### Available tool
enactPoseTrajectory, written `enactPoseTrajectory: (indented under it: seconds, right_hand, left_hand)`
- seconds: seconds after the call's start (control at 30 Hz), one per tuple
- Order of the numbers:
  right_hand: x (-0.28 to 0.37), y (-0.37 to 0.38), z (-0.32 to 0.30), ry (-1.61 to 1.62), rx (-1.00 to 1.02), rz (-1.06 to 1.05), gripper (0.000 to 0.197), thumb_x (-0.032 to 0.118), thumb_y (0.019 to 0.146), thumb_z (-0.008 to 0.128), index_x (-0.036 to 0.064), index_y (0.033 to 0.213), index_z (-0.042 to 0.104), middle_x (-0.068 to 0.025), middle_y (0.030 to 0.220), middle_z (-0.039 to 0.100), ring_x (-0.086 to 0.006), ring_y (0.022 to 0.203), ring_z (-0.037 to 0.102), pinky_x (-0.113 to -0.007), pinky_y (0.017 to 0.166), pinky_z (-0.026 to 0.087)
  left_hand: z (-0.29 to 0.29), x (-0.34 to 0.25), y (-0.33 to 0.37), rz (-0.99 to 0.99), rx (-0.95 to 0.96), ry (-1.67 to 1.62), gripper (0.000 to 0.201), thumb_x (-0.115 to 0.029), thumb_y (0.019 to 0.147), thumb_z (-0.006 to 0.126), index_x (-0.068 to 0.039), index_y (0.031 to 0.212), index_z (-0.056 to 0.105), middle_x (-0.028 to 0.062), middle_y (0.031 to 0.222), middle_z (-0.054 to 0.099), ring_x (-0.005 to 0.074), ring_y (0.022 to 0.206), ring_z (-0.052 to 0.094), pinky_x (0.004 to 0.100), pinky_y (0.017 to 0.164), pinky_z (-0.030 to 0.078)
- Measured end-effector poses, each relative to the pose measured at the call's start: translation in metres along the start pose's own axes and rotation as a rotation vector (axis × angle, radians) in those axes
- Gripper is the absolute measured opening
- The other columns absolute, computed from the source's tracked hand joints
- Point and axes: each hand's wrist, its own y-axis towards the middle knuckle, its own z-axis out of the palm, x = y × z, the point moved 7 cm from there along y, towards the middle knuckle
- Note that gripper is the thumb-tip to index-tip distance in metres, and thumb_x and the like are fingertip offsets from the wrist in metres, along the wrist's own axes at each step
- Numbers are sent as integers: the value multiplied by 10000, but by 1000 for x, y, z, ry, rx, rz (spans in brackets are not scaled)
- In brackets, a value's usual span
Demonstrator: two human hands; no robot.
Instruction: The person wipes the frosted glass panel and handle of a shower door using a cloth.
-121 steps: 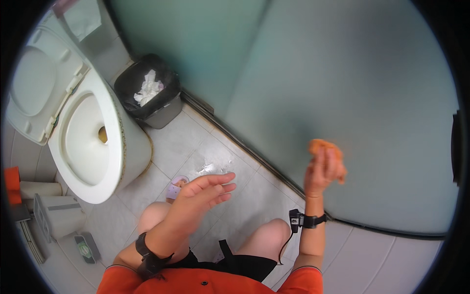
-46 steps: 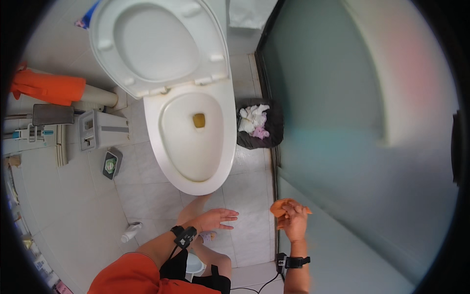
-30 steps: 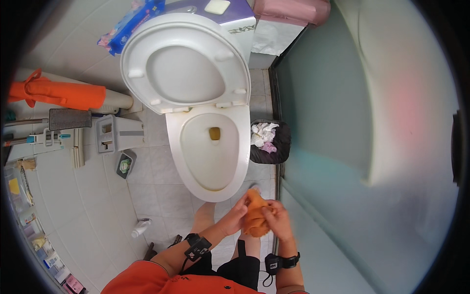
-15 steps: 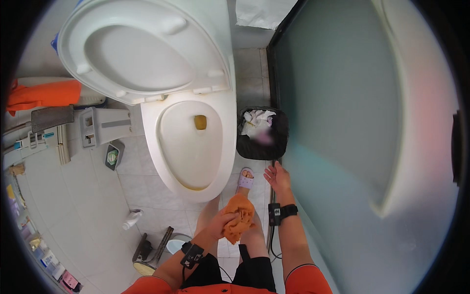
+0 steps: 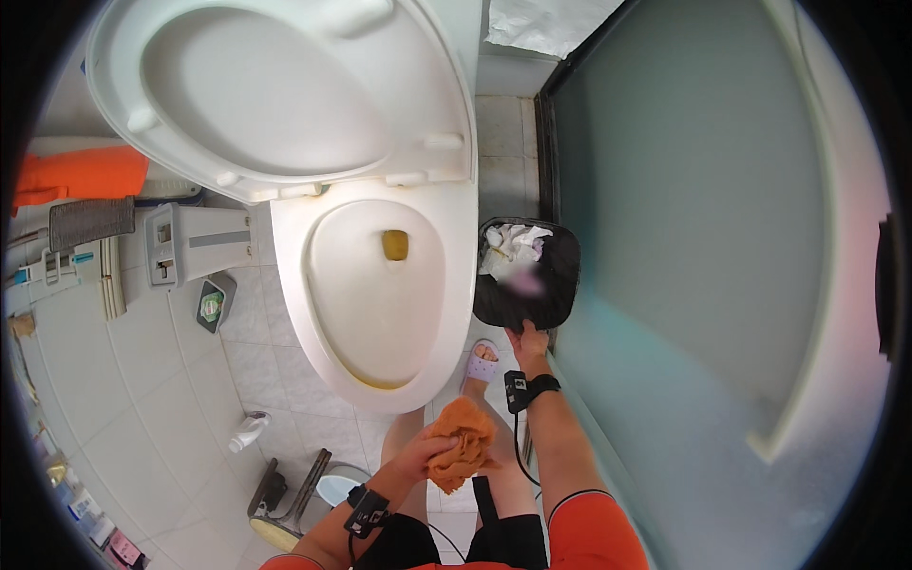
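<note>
My left hand (image 5: 418, 454) is closed around a crumpled orange cloth (image 5: 463, 446) in front of my legs. Ahead of it stands a white toilet (image 5: 294, 285) with its lid and seat (image 5: 456, 123) raised and yellowish-brown water (image 5: 395, 245) in the bowl. Beside the toilet on the right is a black-lined trash bin (image 5: 562, 275) holding crumpled white tissues (image 5: 513, 249). With its fingers at the bin's near rim, my right hand (image 5: 527, 344) seems to grip it; the fingertips are partly hidden.
A frosted glass panel (image 5: 684, 218) runs along the right. On the left are a grey-and-white plastic holder (image 5: 199, 245), a small grey tray (image 5: 216, 302) and a white bottle (image 5: 249, 431). A low stool (image 5: 285, 513) sits near my left forearm. My slippered foot (image 5: 482, 361) is below the bin.
My right hand has moved from just short of the bin onto its near rim. The left hand keeps hold of the orange cloth. The whole view has shifted slightly.
</note>
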Motion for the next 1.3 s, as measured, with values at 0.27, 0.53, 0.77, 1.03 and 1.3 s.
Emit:
enactPoseTrajectory:
  seconds: [0.27,0.53,0.77,1.03,1.3]
  right_hand:
    - [21,22,0,-54,44,-132,342,43,796,509,-59,1106,405,-190,1058,504,-331,929,554,-449,683,564]
    - [41,59,32,-23,179,-180,335,93,827,545,-79,1094,437,-187,1119,468,-281,956,522,-402,701,570]
    - [92,33,122,56,532,-271,450,225,864,586,15,1228,423,-107,1146,491,-213,1036,513,-359,815,487]
    - [35,-76,38,-263,548,-136,313,231,913,491,4,1126,519,-111,1054,592,-201,910,594,-310,781,491]
    - [61,-295,-9,-948,703,-1112,421,252,810,629,-28,1112,542,-159,1189,523,-280,1100,507,-332,904,414]
  left_hand:
    - [-18,14,2,-8,29,-56,475,-153,820,560,11,1230,386,137,1136,521,231,1012,555,338,849,469]
    - [-75,62,8,-12,13,-70,485,-154,821,557,4,1240,371,136,1136,516,233,1003,558,341,845,472]
    - [-54,47,9,-6,12,-15,481,-193,835,550,-5,1239,368,131,1113,522,226,970,566,342,820,483]
    - [-9,18,8,167,-194,22,562,-425,909,424,-27,1288,308,145,1185,482,292,1013,550,404,859,457]
    - [10,16,2,217,-327,316,497,-358,960,332,-33,1332,276,86,1278,420,175,1158,437,305,971,365]
